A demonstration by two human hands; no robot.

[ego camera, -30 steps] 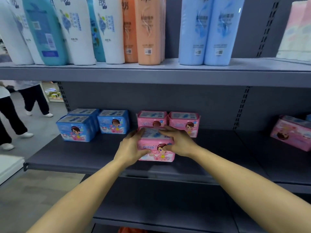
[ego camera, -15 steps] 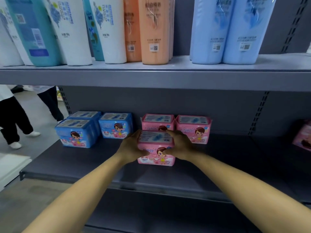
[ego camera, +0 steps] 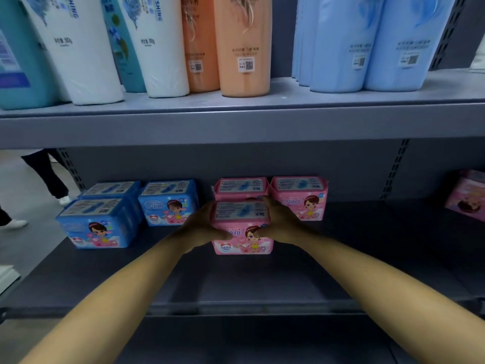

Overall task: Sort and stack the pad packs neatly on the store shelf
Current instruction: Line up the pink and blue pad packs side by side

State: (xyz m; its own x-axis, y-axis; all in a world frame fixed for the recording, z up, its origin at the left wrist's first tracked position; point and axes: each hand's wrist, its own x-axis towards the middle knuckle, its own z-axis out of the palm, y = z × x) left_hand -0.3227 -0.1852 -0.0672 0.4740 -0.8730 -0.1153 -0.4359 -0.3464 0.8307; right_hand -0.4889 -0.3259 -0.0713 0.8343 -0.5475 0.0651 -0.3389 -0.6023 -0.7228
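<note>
A pink pad pack (ego camera: 242, 228) stands on the grey middle shelf (ego camera: 236, 282), right in front of another pink pack (ego camera: 240, 187). My left hand (ego camera: 202, 228) grips its left side and my right hand (ego camera: 279, 224) grips its right side, thumbs on the front face. A second rear pink pack (ego camera: 300, 197) stands to the right. Three blue pad packs stand to the left: one at the front (ego camera: 95, 224), one behind it (ego camera: 111, 189) and one beside that (ego camera: 168, 202).
Tall shampoo bottles (ego camera: 244, 46) line the upper shelf (ego camera: 236, 122). Another pink pack (ego camera: 465, 198) lies tilted at the far right of the middle shelf. A person's legs (ego camera: 49, 174) stand in the aisle at the left. A lower shelf (ego camera: 249, 340) runs beneath.
Both hands have pushed the pink pack back on the shelf, up close to the rear pink pack. The view has moved nearer to the shelf.
</note>
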